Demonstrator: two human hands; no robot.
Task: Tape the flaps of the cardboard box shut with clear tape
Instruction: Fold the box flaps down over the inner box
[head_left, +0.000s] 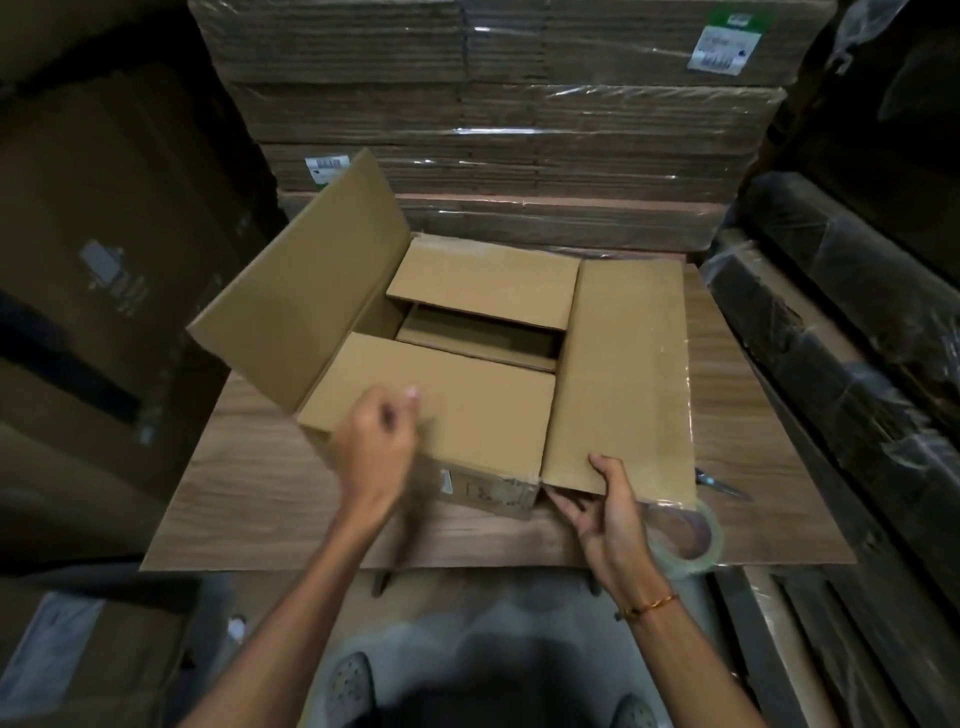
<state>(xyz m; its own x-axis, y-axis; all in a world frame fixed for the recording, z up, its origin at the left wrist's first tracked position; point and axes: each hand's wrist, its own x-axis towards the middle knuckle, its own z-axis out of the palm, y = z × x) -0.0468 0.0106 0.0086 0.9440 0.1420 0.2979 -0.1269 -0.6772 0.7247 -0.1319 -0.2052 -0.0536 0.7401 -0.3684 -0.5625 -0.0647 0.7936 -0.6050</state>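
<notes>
- Cardboard makes up the box (467, 415), which is set in the middle of a wood-grain table (249, 499), with its top partly folded
- Its left flap (301, 306) is seen standing up and leaning outward; the right flap (623, 374) is laid flat over the opening
- The near flap (467, 410) and far flap (483, 280) are folded in, with a dark gap left between them
- The left hand (376, 452) is blurred over the near left corner of the box; its fingers are loosely curled, and whether anything is touched cannot be told
- The right hand (608, 514) is placed at the near edge of the right flap, the thumb on top and the fingers spread beneath, so that the edge is pinched
- A tape roll (691, 540) of clear tape is lying on the table just right of that hand
- Scissors (722, 483) are partly seen near the box's near right corner
- Wrapped stacks of flat cardboard (519, 130) are piled beyond the table
</notes>
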